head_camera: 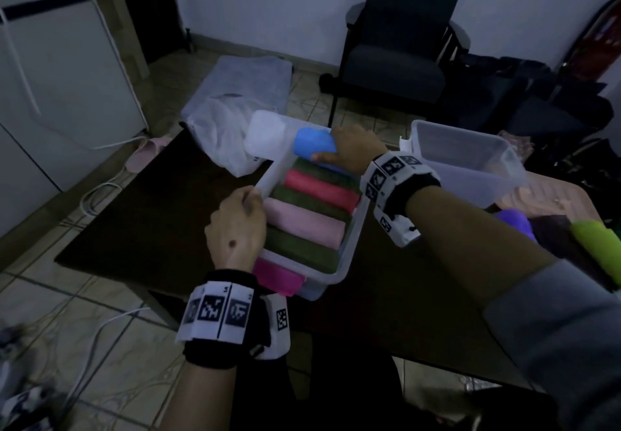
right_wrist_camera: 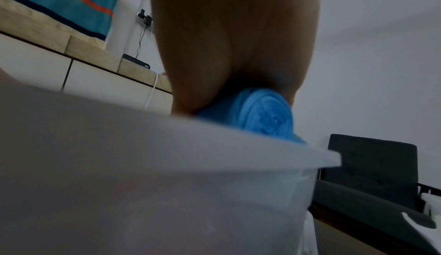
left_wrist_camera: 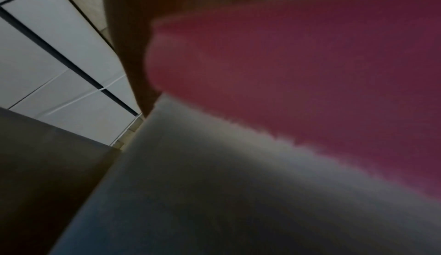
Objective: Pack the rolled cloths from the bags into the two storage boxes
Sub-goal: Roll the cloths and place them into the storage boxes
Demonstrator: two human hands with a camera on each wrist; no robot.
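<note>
A clear storage box (head_camera: 349,245) on the dark table holds a row of rolled cloths: magenta (head_camera: 279,279), dark green, pale pink (head_camera: 302,222), green, red (head_camera: 319,187). My right hand (head_camera: 349,151) grips a blue rolled cloth (head_camera: 312,143) at the box's far end, just above the row; its spiral end (right_wrist_camera: 264,115) pokes over the box rim in the right wrist view. My left hand (head_camera: 235,225) holds the box's left rim (head_camera: 268,178) with curled fingers. The left wrist view is filled by the magenta roll (left_wrist_camera: 298,66) and the box wall (left_wrist_camera: 203,193). A second clear box (head_camera: 470,158) stands empty at the right.
A translucent plastic bag (head_camera: 221,134) lies beyond the box on the table's far edge. More rolls, purple (head_camera: 517,222) and lime green (head_camera: 598,245), lie at the right. A dark armchair (head_camera: 403,44) stands behind; cables run on the tiled floor at the left.
</note>
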